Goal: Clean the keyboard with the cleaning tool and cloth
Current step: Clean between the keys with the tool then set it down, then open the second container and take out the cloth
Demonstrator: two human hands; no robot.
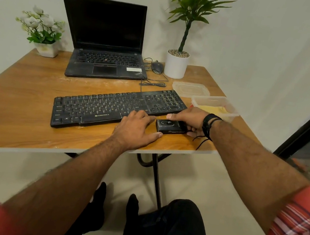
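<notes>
A dusty black keyboard lies slanted across the wooden table. Just in front of its right end sits a small black cleaning tool shaped like a flat box. My right hand grips the tool's right end, thumb along its far side and fingers curled under its near side. My left hand rests flat with straight fingers on the keyboard's front right edge, thumb on the table beside the tool. A clear plastic container at the right holds something yellow, perhaps the cloth.
An open black laptop stands behind the keyboard, with a wired mouse and loose cable to its right. A tall potted plant, a container lid and a small flower pot occupy the back. The table's front edge is near my hands.
</notes>
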